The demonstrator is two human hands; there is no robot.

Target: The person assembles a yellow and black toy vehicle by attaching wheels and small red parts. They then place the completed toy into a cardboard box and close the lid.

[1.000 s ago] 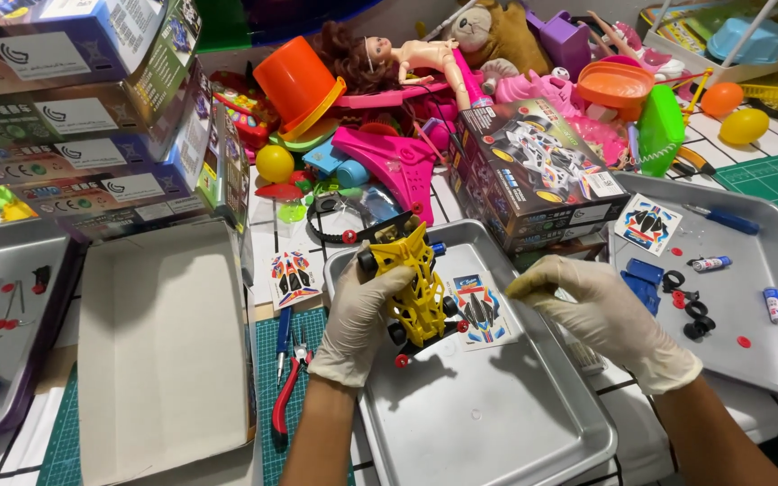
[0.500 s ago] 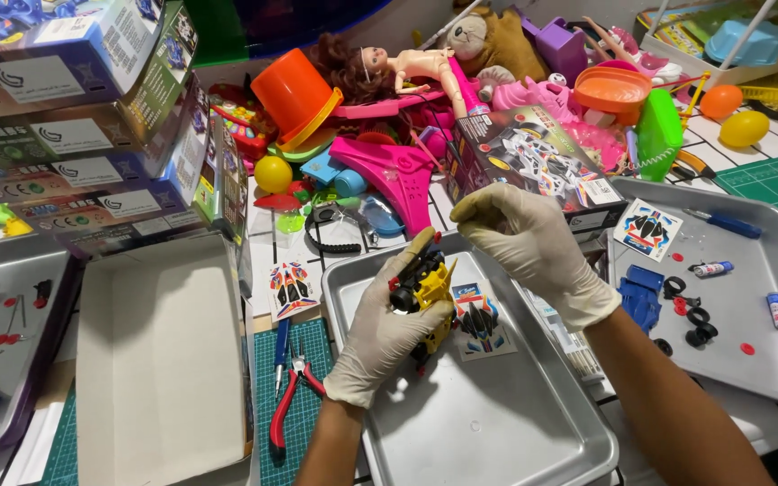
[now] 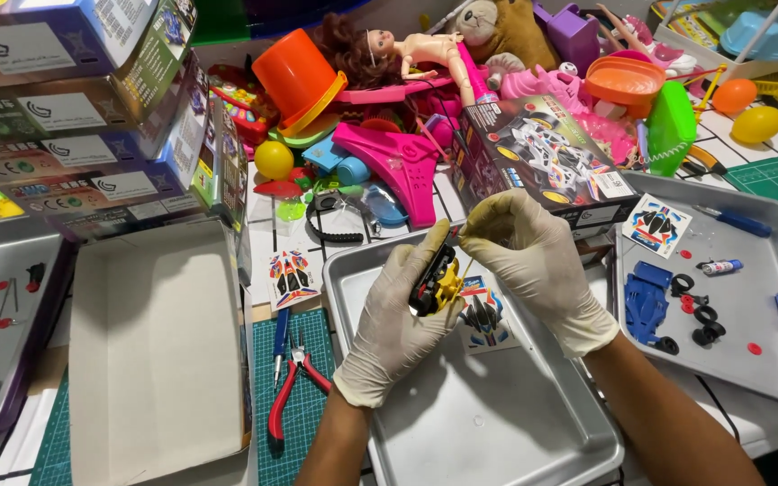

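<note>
Far left: stacked kit boxes, empty open carton below. Red-handled pliers on green mat, sticker sheet just above. Our left hand wrapped around yellow-black toy car chassis, held over middle metal tray. Our right hand pinches closed at chassis top; what sits between fingertips, we cannot tell. We judge fitting step underway; next calls for steady seating pressure. Right tray holds blue body shell, black tyres. Toy heap behind, kit box crowds close.

Tray: dull brushed metal. Toy car: glossy yellow-black plastic. Gloves: matt cream latex. Box: plain cardboard.
</note>
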